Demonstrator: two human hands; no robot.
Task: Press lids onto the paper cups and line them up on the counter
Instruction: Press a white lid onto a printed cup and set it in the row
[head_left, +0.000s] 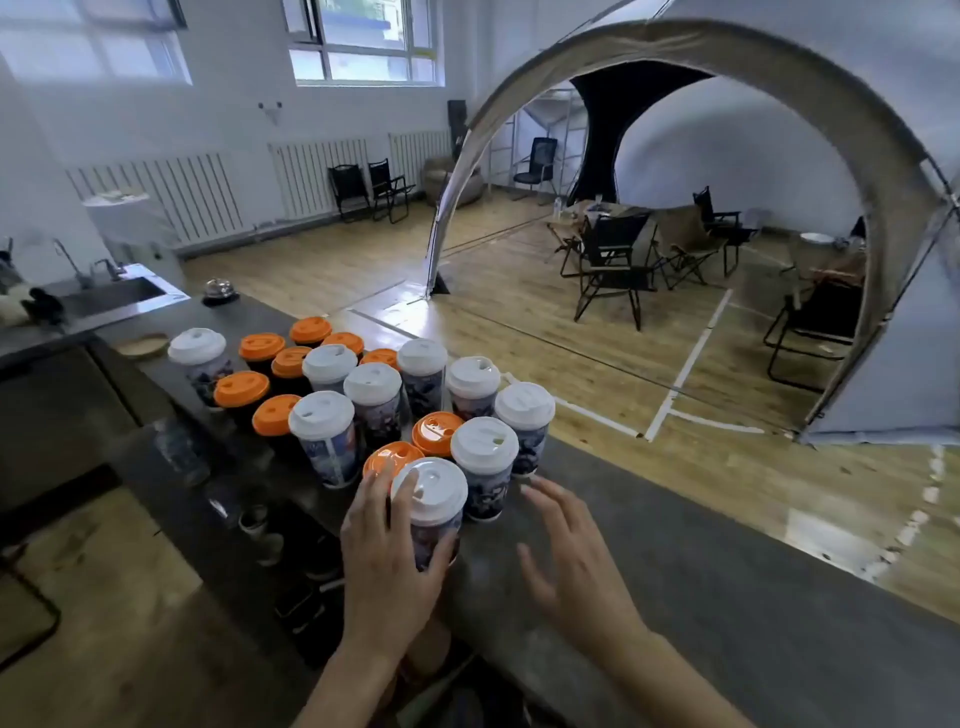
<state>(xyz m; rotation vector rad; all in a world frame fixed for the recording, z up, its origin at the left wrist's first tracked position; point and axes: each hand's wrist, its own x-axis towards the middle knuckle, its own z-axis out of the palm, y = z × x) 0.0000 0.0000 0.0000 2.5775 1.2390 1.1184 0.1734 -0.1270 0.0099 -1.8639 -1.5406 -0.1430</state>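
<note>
At the near edge of the counter (701, 571), a white-lidded paper cup (434, 501) is gripped by the left hand (384, 561); the right hand (571, 551) is held open, empty, nearby. If the gripped cup is shoved, the orange-lidded cup (400, 452) touching it could be toppled.

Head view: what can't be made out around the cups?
All head view.
- Nearest white-lidded cup: left hand wraps it, hiding its left side.
- Orange lid behind it: fingers cover its near edge, seating unclear.
- Rear orange-lidded cups: bodies dark, blocked by white-lidded cups.
- Shelf items under counter: blurred, dark.
</note>
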